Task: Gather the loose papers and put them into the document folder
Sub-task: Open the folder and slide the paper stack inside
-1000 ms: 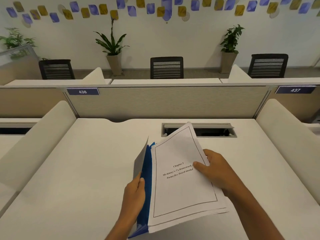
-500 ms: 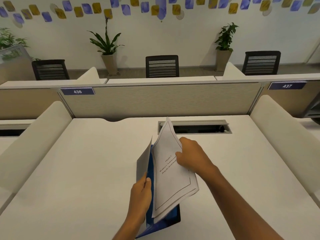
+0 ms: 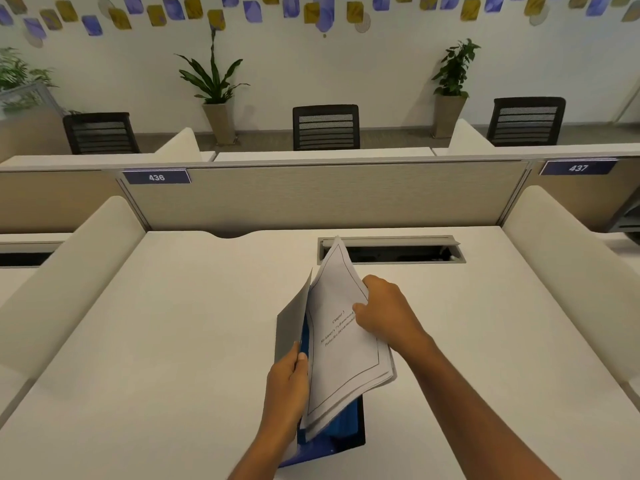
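Your left hand (image 3: 289,382) pinches the grey front cover of the document folder (image 3: 332,441), holding it open on the desk (image 3: 173,341). Your right hand (image 3: 384,311) grips the gathered papers (image 3: 341,344), tilted partway into the opening. Gathering looks done; seating and closing remain.

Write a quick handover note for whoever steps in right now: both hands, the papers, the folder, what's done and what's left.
Left hand: holds the blue folder's front cover open, thumb on its edge.
Right hand: grips the stack of papers, tilted, lower edge going into the open folder on the desk.
Done: papers gathered into one stack.
Left: seat the stack fully inside, then close the cover.
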Motion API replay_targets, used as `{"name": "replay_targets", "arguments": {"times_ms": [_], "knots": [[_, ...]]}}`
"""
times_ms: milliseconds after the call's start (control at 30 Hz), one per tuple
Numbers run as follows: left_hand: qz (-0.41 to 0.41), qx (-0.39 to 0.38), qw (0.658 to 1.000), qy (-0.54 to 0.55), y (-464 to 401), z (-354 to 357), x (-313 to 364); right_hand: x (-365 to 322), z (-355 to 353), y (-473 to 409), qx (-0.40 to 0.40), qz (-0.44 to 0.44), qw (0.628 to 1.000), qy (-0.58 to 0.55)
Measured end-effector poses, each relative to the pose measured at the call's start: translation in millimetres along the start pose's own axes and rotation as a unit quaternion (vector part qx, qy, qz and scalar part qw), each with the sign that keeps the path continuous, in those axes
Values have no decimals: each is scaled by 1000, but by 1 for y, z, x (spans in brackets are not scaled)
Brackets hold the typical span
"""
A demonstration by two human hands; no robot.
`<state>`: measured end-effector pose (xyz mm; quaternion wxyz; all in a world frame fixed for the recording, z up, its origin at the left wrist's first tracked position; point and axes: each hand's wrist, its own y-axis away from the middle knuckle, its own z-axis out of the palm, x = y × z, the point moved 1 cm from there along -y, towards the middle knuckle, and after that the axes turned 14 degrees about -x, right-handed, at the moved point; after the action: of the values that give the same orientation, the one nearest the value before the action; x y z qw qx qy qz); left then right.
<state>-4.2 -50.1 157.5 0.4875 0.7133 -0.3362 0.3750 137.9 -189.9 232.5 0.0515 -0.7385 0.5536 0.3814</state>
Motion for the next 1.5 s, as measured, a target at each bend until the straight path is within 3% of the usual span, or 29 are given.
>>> {"name": "replay_targets", "arguments": {"times_ms": [600, 1233, 1500], "knots": [[17, -1, 998, 55, -4, 5, 1, -3, 88, 13, 25, -3, 1000, 0], [6, 48, 996, 79, -23, 10, -17, -4, 132, -7, -80, 16, 997, -2], [23, 35, 998, 41, -26, 13, -20, 21, 139, -9, -52, 58, 997, -19]]}}
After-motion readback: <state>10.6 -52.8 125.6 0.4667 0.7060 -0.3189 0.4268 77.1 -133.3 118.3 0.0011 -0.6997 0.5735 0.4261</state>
